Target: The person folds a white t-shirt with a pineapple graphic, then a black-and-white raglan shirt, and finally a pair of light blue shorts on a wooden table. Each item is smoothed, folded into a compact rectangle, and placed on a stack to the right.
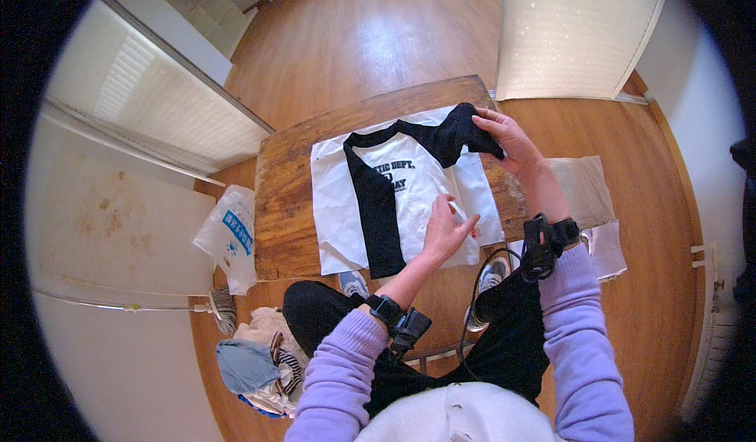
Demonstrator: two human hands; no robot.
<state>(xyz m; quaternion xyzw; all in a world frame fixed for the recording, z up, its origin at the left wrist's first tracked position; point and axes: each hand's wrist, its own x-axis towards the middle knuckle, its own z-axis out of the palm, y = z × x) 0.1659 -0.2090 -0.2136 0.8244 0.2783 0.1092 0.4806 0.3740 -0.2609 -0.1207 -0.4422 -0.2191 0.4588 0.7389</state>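
Note:
A white raglan shirt (417, 191) with black sleeves and a printed front lies on a white sheet (335, 205) over a wooden table. One black sleeve (378, 217) is folded down over the shirt's left side. At the upper right, my right hand (509, 140) grips the other black sleeve (455, 129), which is bunched and bent. My left hand (447, 229) rests on the shirt's lower right part, near its white side edge, with thumb and fingers apart. Whether its fingers pinch any cloth is unclear.
The wooden table (283, 205) has a worn edge. A printed plastic bag (230, 238) hangs at its left side. A pile of clothes (260, 365) is on the lower left, beside a mop head (223, 310). Packaging and pale cloth (605, 250) lie to the right. My knees are below the table's near edge.

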